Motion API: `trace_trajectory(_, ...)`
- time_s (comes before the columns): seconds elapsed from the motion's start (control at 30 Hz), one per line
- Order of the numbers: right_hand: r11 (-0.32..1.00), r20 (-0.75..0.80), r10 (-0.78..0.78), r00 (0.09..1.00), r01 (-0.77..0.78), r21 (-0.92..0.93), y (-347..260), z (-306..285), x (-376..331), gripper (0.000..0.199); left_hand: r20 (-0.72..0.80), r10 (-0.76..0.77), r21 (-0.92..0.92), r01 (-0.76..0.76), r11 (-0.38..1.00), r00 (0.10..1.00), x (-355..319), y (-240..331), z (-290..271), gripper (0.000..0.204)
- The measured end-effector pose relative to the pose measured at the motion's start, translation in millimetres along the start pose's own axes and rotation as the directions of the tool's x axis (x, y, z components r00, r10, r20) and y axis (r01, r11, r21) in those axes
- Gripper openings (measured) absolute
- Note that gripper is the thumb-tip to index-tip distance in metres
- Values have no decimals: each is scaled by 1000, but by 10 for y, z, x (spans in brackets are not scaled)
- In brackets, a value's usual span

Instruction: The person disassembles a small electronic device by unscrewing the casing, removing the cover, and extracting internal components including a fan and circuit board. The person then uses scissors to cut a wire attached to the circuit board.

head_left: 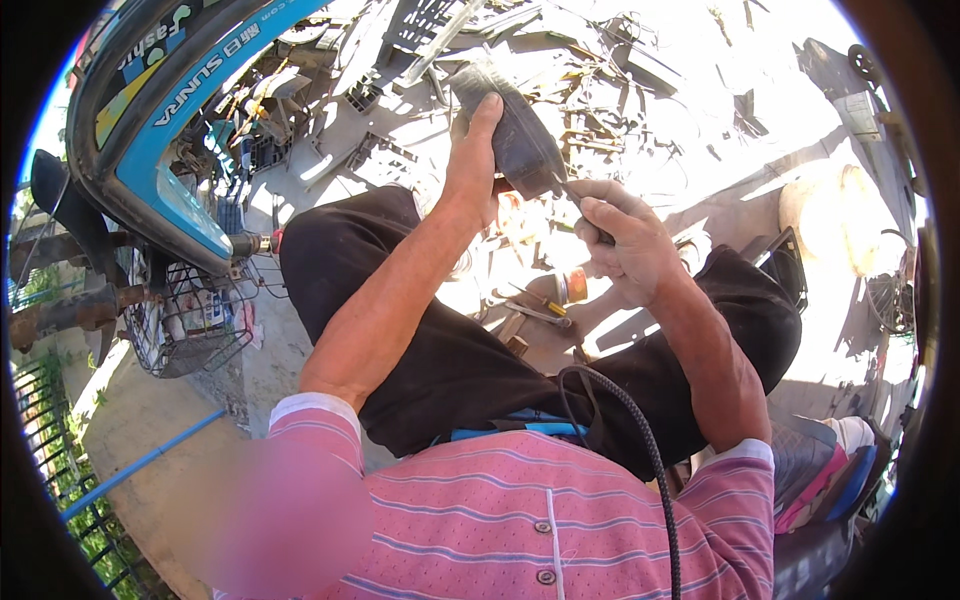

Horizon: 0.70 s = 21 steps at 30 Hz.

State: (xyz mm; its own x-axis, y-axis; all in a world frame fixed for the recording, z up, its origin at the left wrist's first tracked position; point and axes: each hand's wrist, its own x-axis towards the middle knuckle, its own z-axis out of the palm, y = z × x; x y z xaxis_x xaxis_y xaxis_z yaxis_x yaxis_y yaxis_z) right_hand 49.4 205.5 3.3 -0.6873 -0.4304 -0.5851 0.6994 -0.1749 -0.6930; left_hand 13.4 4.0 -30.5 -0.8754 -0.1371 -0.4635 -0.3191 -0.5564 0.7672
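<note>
Black curved piece [525, 146] gripped by left hand [472, 165], slim tool [573, 197] pinched by right hand [632, 242] near piece's lower edge, room left of piece bounded by blue panel [165, 165], scrap [612, 92] strewn beyond piece

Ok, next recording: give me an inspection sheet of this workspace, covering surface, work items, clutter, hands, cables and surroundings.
Surface: sunlit ground, partly washed out by glare.
Work items: dark curved piece; thin dark item at its lower end, kind and contact unclear.
Clutter: scrap pieces strewn ahead; yellow-handled tool between the knees.
Hands: left hand grips the curved piece; right hand pinches the thin item.
Cables: braided dark cord over the striped shirt.
Surroundings: blue-and-black panel and wire basket at left.
</note>
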Motion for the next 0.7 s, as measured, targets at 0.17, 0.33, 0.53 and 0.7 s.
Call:
trace_trajectory(0.17,958,36,28,999,-16,-286,-75,-69,-38,35,138,276,80,-288,954,951,101,19,-96,91)
trace_trajectory(0.33,776,4,-59,998,49,-629,-284,-205,-158,34,213,312,116,-341,933,926,-69,107,-107,102)
trace_trajectory(0.53,441,136,-357,924,296,-847,-239,-441,-100,36,309,359,193,-428,883,881,-177,165,-100,115)
trace_trajectory(0.7,800,-32,-337,941,269,-536,-369,-547,-135,31,381,307,224,-409,884,872,-254,146,-51,117)
